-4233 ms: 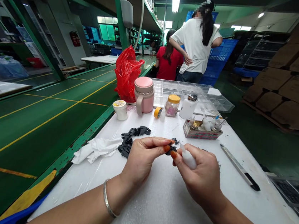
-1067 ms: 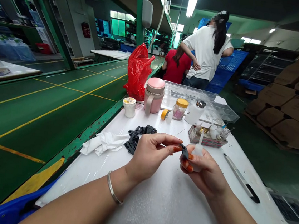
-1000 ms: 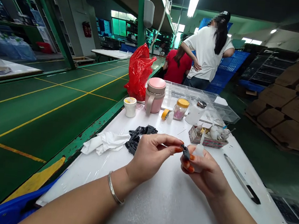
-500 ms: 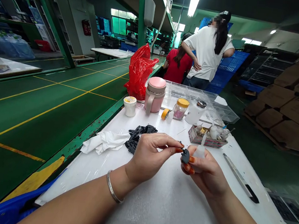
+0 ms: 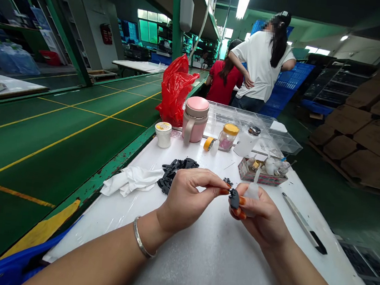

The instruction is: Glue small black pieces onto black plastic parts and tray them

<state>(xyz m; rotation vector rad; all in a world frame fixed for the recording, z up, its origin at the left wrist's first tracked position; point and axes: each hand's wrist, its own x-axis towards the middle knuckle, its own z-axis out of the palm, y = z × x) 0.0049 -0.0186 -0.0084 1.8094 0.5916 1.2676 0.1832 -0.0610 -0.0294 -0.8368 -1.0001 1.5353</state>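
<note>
The left hand [image 5: 185,199] has its grip nearly closed, thumb and index finger pinching the left end of a small dark piece [image 5: 234,199] above the desk [image 5: 197,262], to the right of a heap of dark parts [image 5: 169,177]; its back faces up, the forearm reaching in from near left. The right hand [image 5: 267,215] grasps that piece's right side between thumb and fingers, a white squeeze bottle [image 5: 252,191] tucked in the same grip. The bottle's nozzle, slanted left toward the piece about four seconds ago, now points up. The right forearm slants in from near right, thumb uppermost.
</note>
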